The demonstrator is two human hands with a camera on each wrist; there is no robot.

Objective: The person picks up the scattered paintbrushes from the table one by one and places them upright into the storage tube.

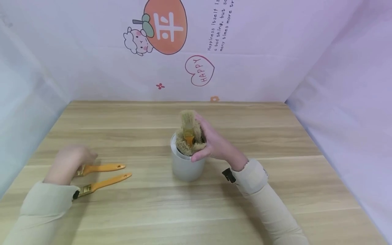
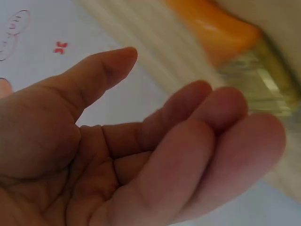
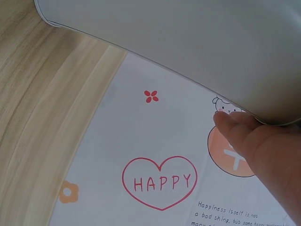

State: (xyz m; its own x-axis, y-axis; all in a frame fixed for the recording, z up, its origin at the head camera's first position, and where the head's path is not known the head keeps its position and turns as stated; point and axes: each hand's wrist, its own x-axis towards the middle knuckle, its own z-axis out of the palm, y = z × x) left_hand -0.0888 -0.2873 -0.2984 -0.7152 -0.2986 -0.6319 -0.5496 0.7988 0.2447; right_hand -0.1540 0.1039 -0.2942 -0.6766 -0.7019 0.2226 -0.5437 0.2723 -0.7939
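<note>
In the head view a white cylindrical container point(image 1: 187, 168) stands at mid-table. A flat paintbrush point(image 1: 188, 127) with pale bristles and orange handle sticks out of it, bristles up. Around it are more pale bristle tufts point(image 1: 183, 147). My right hand point(image 1: 214, 143) holds the container's rim from the right, thumb in front and fingers behind. At the left, my left hand point(image 1: 71, 160), blurred, hovers over two orange-handled paintbrushes, a nearer one point(image 1: 107, 182) and a farther one point(image 1: 105, 167). In the left wrist view its fingers point(image 2: 183, 155) are loosely bent, thumb apart, holding nothing; a paintbrush point(image 2: 254, 80) lies beyond.
Wood-grain tabletop point(image 1: 147, 211) lies under everything. A white printed sheet point(image 1: 260, 68) rises behind the table, with pale sheets on the left and right sides. Both sleeves carry dark wrist straps, the right strap point(image 1: 228, 175) plainly seen.
</note>
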